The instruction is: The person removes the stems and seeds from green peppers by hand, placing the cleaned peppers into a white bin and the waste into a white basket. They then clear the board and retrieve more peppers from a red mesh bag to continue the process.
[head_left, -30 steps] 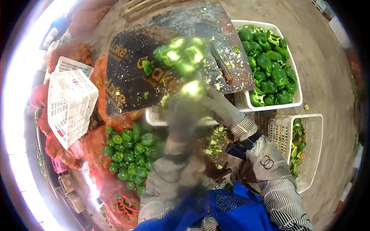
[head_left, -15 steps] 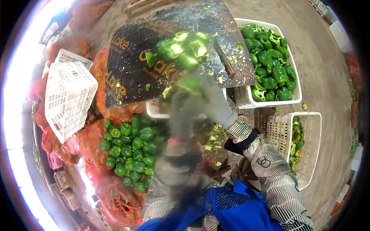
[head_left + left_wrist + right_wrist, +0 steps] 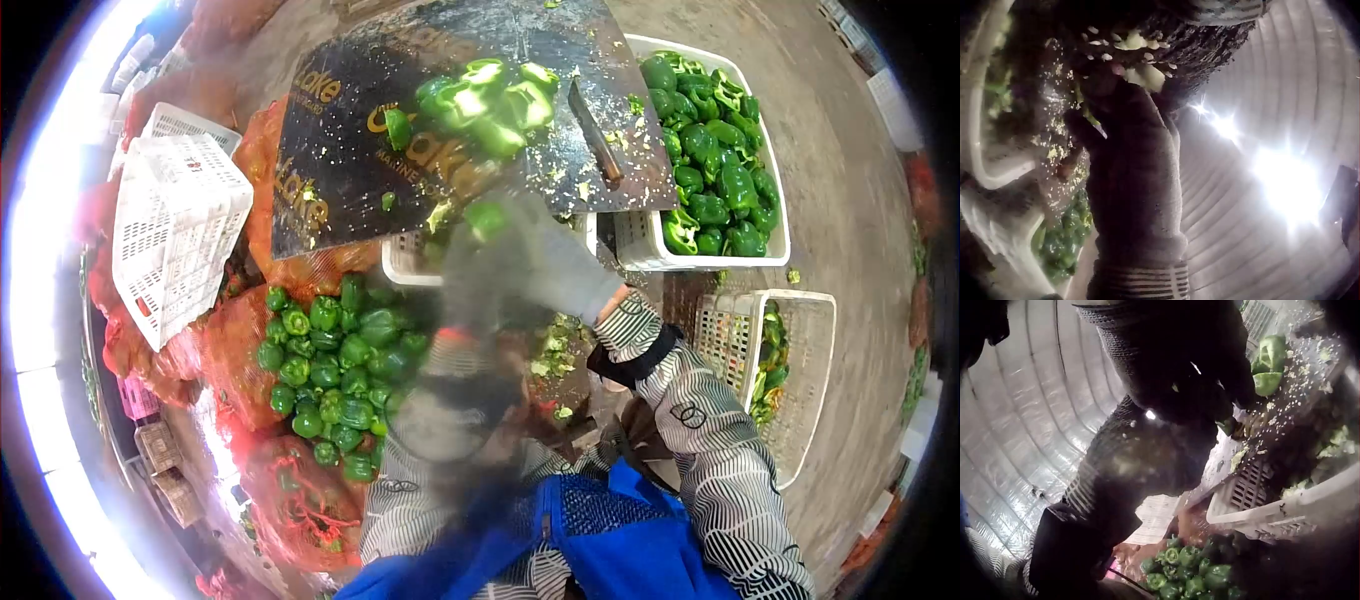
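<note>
Both gloved hands meet at the near edge of a dark board (image 3: 350, 165). My left hand (image 3: 480, 275), blurred by a smear in the head view, grips a green bell pepper (image 3: 487, 220). My right hand (image 3: 560, 255) comes at it from the right. In the left wrist view, the right hand's fingertips pinch a pale, seedy pepper core (image 3: 1147, 78), with seeds scattered around it. Much of the held pepper is hidden by the gloves. Cut green peppers (image 3: 490, 105) lie farther back on the board, and a knife (image 3: 597, 135) with a brown handle rests to their right.
A white crate (image 3: 775, 255) full of green peppers stands right of the board. Below it sits another white crate (image 3: 812, 400) with scraps. Whole peppers (image 3: 330, 370) are heaped at left, beside red mesh bags (image 3: 250, 350) and stacked white crates (image 3: 185, 220). Another white crate (image 3: 410, 272) shows under the board.
The held pepper's bright cut side faced up a second ago; now green skin shows. Both hands stay together. The board sits slightly higher in the head view.
</note>
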Demonstrator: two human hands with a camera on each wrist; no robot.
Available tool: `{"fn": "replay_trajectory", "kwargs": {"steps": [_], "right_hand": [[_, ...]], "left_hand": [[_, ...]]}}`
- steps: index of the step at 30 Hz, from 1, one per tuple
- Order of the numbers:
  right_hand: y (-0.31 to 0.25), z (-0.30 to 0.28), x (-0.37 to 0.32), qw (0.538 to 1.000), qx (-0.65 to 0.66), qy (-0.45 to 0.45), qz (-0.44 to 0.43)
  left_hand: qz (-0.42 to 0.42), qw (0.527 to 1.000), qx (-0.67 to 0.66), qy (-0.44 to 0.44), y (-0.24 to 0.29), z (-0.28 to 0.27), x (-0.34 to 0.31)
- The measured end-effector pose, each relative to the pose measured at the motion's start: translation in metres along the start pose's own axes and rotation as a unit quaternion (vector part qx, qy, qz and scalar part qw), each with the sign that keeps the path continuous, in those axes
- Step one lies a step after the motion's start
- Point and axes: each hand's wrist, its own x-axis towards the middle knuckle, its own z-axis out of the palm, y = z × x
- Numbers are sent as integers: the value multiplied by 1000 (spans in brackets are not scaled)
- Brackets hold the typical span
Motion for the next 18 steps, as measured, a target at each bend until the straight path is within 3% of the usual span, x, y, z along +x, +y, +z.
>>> {"fn": "replay_trajectory", "kwargs": {"steps": [1,3,4,6,8,9,10,11,15,17,18], "right_hand": [[4,0,1,1000,-1,0,1],[14,-2,3,967,138,50,-206],[19,-6,3,968,138,49,-202],[21,-17,2,973,130,-48,-183],[23,-17,1,972,119,-30,-199],[20,-20,-1,974,139,-73,-161],[19,-23,-2,973,158,-116,-123],[19,-25,-1,973,137,-121,-142],[10,-32,-3,965,162,-171,-113],[5,-34,-5,960,170,-209,-80],[5,-34,-7,960,172,-208,-79]], "left_hand": [[-49,997,59,-28,4,-5,0],[-101,986,116,-58,13,-11,2],[-66,982,146,-99,12,-12,2],[-32,974,174,-140,6,-16,-2],[-21,983,63,-173,-3,-21,-10],[-23,982,63,-174,-4,-19,-12],[-42,979,-67,-188,-6,-15,-16],[-59,959,-196,-198,-2,-11,-17],[-148,965,-109,-187,27,-25,-17],[-270,943,-90,-172,33,-28,-17],[-272,943,-89,-172,40,-23,-19]]}}
